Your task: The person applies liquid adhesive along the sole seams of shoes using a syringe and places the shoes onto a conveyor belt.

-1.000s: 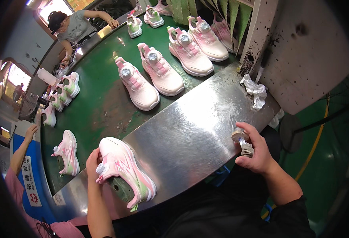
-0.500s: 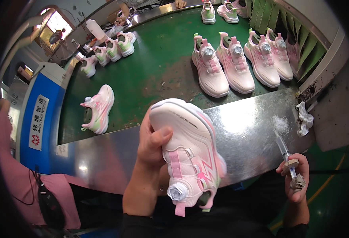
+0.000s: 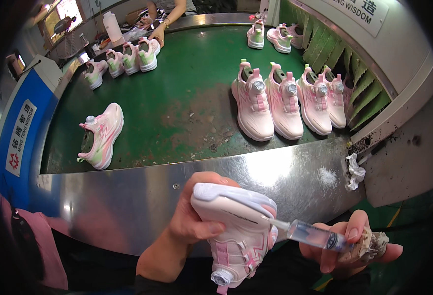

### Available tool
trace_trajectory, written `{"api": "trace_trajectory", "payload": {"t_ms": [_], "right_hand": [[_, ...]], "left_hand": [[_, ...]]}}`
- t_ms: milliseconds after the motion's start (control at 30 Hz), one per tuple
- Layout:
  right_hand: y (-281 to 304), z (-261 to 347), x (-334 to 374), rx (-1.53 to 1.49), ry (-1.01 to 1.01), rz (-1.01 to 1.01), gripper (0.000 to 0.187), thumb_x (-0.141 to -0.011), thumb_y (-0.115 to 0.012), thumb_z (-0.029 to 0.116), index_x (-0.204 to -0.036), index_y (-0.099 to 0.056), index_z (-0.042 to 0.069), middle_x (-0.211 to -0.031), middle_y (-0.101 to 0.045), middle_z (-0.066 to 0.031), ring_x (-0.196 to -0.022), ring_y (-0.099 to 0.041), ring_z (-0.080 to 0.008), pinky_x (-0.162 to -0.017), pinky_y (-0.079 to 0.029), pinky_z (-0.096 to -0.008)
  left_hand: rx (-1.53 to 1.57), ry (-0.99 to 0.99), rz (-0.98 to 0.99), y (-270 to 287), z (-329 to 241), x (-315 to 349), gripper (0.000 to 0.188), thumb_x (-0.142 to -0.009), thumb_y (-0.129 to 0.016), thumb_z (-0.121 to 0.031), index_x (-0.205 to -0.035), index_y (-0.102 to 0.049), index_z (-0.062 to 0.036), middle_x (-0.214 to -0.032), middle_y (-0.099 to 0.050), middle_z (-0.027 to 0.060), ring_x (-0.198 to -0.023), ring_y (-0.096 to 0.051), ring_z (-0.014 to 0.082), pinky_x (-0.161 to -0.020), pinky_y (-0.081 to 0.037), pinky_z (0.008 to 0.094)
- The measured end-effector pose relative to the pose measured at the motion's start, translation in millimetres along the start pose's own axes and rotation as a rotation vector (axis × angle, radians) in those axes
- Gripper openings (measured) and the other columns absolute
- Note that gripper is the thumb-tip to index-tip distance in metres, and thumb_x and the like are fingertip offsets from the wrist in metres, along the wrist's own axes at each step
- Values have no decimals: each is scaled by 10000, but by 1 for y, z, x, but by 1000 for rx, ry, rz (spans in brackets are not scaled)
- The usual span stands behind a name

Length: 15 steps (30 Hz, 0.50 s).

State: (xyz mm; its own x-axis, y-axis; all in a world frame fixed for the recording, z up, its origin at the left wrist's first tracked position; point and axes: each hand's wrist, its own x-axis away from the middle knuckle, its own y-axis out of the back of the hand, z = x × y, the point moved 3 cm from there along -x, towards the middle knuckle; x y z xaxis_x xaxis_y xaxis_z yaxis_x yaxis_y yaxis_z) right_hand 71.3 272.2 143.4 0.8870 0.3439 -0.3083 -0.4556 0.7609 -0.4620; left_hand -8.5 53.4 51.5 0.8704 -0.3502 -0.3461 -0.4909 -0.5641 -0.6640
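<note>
My left hand [image 3: 192,211] grips a pale pink sneaker [image 3: 236,236] by its forefoot, toe up, the white sole edge tilted toward the top. A silver-white dial sits on its tongue, nearest my body. My right hand [image 3: 344,241] is closed around a clear syringe [image 3: 315,235] with bluish liquid in it. A dirty crumpled wad [image 3: 366,246] is at the plunger end, between my fingers. The syringe's white tip is at the side of the sneaker, where upper and sole meet; I cannot tell whether it touches.
A steel ledge [image 3: 152,191] edges the green conveyor belt [image 3: 187,73]. One sneaker [image 3: 103,135] lies at left; several sneakers [image 3: 256,105] stand at right, others farther back. Crumpled white tissue [image 3: 355,172] rests by the machine with green strip curtains [image 3: 369,88]. Another person's hand [image 3: 158,33] reaches in behind.
My right hand has raised the syringe from the ledge's right side to the sneaker. The sneaker has been lowered and tilted. At the back, the other person's arm has come farther into view.
</note>
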Motion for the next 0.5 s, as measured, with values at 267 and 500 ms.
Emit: {"api": "trace_trajectory", "payload": {"t_ms": [267, 500], "right_hand": [[-3, -10, -10, -164, -78, 93, 640, -840, -473, 670, -1154, -462, 113, -902, -644, -255, -970, -516, -345, -863, -337, -496], [-9, -12, -9, -120, -104, 55, 640, -844, -476, 662, -1167, -463, 110, -914, -640, -268, -1037, -500, -365, -898, -321, -513]], "left_hand": [[-82, 30, 42, -4, -9, 8, 644, -621, -768, -45, -1179, -447, -31, -1087, -560, 291, -1029, -591, 408, -890, -499, 508], [-158, -2, 163, -8, -10, 3, 627, -612, -773, -19, -1162, -473, -19, -1104, -549, 286, -1039, -588, 406, -890, -503, 520]]}}
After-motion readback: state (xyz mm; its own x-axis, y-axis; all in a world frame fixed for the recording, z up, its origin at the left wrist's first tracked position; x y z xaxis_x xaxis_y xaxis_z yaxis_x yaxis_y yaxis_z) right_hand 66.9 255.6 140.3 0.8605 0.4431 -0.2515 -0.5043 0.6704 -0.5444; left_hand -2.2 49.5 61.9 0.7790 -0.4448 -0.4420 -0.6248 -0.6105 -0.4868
